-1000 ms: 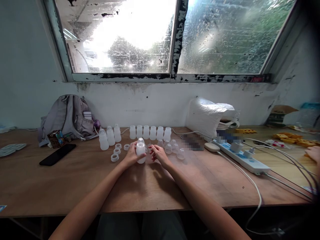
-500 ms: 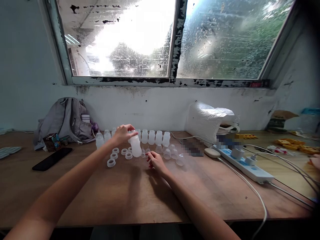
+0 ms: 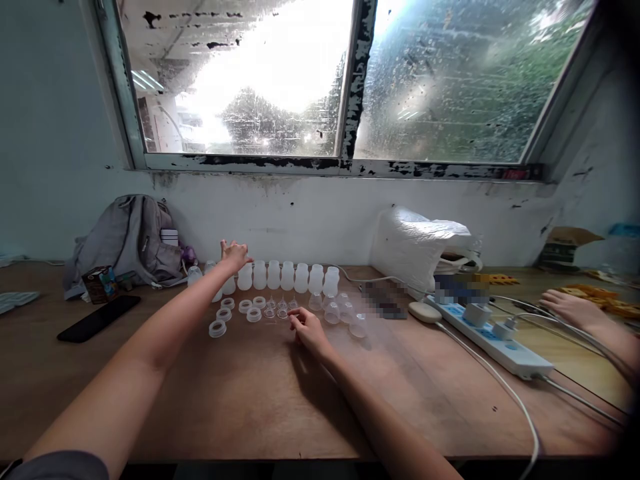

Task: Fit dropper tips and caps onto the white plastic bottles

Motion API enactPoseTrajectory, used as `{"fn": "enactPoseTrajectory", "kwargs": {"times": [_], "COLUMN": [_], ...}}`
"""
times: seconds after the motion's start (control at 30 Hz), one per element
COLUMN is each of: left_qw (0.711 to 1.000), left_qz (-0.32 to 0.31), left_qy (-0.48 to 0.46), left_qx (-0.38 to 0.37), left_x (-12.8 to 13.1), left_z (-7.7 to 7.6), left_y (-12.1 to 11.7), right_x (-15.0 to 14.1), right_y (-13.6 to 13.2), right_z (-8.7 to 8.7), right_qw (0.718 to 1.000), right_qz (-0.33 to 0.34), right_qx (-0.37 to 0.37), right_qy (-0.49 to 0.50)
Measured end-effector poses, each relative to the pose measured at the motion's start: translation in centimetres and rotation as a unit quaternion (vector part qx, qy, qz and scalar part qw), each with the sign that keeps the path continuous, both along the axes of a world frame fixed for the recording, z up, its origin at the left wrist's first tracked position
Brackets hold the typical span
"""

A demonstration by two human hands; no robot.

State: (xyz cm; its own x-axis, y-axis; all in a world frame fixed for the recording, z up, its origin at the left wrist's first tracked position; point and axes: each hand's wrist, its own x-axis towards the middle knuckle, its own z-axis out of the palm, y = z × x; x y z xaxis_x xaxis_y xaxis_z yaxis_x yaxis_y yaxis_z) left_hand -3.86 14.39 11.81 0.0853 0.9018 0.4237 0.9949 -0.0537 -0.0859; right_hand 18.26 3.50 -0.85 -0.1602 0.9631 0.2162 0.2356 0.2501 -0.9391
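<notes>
"Where's the left hand (image 3: 236, 255)?"
"Left of the frame's centre, by the top of a bottle (image 3: 245, 277) standing in the row. Its fingers look partly spread; I can't tell if they grip it."
"And the right hand (image 3: 305, 328)?"
"Mid-frame, fingers curled beside the clear teats (image 3: 270, 308). Can't tell whether they pinch one."
"What else is on the table (image 3: 240, 393)?"
"Rings (image 3: 254, 315) left of the teats, clear caps (image 3: 332, 313) to their right."

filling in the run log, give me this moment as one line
left hand: near white bottles, hold unclear | right hand: beside clear teats, hold unclear | white rings: on table, left of teats
</notes>
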Motion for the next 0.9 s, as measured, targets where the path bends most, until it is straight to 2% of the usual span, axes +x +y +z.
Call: {"fn": "enactPoseTrajectory", "kwargs": {"times": [0.23, 0.5, 0.63, 0.77, 0.83, 0.9], "left_qw": [0.999, 0.998, 0.998, 0.996, 0.997, 0.996], "left_qz": [0.01, 0.063, 0.058, 0.0, -0.038, -0.085], "left_qy": [0.03, 0.022, 0.03, 0.013, 0.001, 0.002], "left_qx": [0.019, -0.007, 0.026, 0.084, 0.061, 0.032], "left_x": [-0.5, -0.6, -0.5, 0.0, 0.5, 1.1], "left_z": [-2.0, -2.6, -2.4, -2.7, -3.9, -6.1], "left_y": [2.3, 3.3, 2.4, 0.2, -1.6, -4.0], "right_x": [-0.2, -0.3, -0.2, -0.1, 0.2, 0.6], "right_y": [-0.4, -0.3, 0.0, 0.2, 0.3, 0.4], "right_z": [0.1, 0.0, -0.5, -0.7, -0.8, -0.8], "right_qw": [0.999, 0.997, 0.996, 0.991, 0.984, 0.966], "right_qz": [0.0, -0.004, -0.006, -0.019, -0.05, -0.101], "right_qx": [0.035, 0.044, 0.056, 0.081, 0.099, 0.124], "right_qy": [-0.036, -0.064, -0.075, -0.103, -0.143, -0.202]}}
